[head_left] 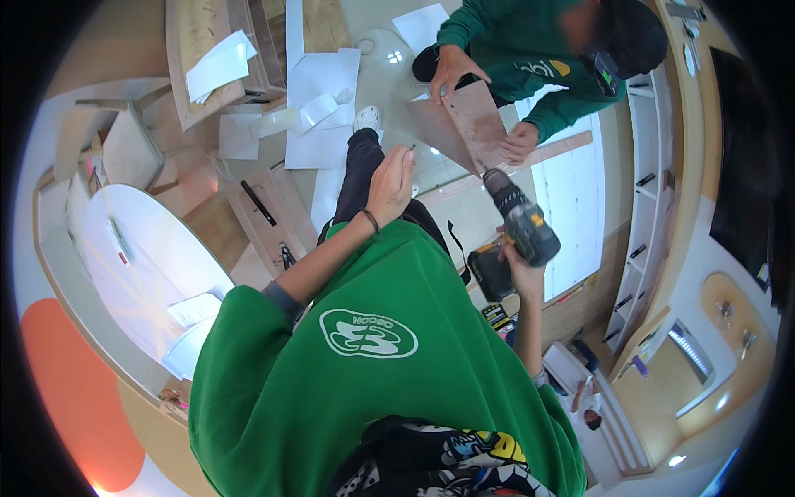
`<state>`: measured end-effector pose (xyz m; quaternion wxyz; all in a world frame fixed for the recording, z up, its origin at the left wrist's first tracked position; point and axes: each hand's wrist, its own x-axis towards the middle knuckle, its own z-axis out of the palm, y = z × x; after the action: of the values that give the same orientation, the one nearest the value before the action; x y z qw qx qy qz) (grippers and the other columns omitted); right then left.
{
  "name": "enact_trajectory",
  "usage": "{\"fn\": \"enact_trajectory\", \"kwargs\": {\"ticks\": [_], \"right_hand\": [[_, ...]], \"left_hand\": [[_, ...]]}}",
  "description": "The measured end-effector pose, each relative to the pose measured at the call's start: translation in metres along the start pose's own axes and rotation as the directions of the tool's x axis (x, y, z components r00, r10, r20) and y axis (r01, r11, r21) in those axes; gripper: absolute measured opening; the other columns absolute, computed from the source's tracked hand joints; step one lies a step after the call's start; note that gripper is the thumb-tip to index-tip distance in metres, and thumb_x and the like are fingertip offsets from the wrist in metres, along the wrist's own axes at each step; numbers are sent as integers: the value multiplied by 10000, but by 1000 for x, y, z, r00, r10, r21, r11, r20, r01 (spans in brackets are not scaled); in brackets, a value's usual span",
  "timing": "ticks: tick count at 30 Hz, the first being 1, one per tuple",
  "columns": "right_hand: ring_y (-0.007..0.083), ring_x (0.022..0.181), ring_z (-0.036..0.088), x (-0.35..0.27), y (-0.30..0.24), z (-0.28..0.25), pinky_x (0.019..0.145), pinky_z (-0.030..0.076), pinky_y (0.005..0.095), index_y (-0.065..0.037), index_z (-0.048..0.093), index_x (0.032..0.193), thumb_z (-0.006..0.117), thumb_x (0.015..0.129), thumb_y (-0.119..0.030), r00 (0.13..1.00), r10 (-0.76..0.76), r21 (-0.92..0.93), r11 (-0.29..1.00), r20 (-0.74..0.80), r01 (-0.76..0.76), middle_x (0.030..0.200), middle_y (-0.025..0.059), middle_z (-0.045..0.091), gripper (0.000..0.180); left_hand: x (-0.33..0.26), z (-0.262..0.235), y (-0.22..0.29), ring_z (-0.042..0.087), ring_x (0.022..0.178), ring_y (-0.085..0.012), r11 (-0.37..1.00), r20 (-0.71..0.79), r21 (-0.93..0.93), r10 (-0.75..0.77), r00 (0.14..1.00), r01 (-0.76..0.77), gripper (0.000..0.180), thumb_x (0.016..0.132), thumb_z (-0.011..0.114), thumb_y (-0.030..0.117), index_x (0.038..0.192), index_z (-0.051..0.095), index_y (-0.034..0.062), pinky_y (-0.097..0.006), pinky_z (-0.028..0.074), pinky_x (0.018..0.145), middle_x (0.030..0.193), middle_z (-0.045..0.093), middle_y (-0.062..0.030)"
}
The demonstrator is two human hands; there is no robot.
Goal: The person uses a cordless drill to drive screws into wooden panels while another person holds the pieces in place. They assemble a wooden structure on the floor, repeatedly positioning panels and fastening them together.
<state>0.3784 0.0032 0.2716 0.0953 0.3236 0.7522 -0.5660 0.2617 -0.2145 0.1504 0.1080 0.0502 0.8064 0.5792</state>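
Two hands up, much hidden by my green sweatshirt.
My right hand is clenched round the cordless drill, bit at twelve o'clock toward the wooden panel a co-worker steadies. My left hand pinches something tiny, perhaps a screw; I cannot tell.

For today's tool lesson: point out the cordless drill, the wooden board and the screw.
cordless drill (523,225), head view, motor body.
wooden board (479,120), head view, flat face.
screw (411,148), head view, at left hand's fingertips.

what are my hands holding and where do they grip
Right hand grips the cordless drill by its handle. Left hand pinches a small screw at the fingertips.
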Motion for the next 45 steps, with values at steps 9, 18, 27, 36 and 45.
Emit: {"fn": "enact_trajectory", "kwargs": {"ticks": [9,18,27,36,45], "right_hand": [[148,911,628,-93,23,-16,812,494,299,-52,647,1054,676,799,-61,998,-32,89,995,-61,37,978,45,682,256],[151,862,632,-115,23,-21,766,503,299,-46,662,996,709,768,-67,997,-3,231,973,-83,22,956,51,678,234],[169,862,640,-124,35,-23,772,500,297,-38,654,993,733,740,-87,992,-48,150,987,-115,65,925,65,675,269],[175,882,639,-123,32,-26,787,498,297,-35,615,1069,731,737,-84,996,-9,138,990,-89,21,969,75,667,355],[134,836,606,-120,15,-41,748,492,283,-51,595,1105,655,782,25,971,-236,59,969,-42,238,988,36,653,337]], "left_hand": [[-8,7,62,475,642,-77,712,511,-559,-107,853,424,216,907,577,103,1088,613,-10,-212,441,634,773,539,-2],[-8,16,99,502,732,-92,561,602,-651,-29,798,511,141,888,582,63,997,620,-17,-256,438,709,826,561,-25],[-5,22,106,511,747,-93,643,645,-584,-4,764,496,134,890,577,59,992,617,-19,-248,427,700,841,563,-26],[-3,19,105,528,727,-89,700,669,-549,39,742,457,124,878,594,71,965,644,-3,-216,426,671,919,616,-46],[8,1,126,500,677,-90,830,768,-343,-21,640,439,140,897,579,74,964,632,-37,-221,421,640,826,579,-37]]}}
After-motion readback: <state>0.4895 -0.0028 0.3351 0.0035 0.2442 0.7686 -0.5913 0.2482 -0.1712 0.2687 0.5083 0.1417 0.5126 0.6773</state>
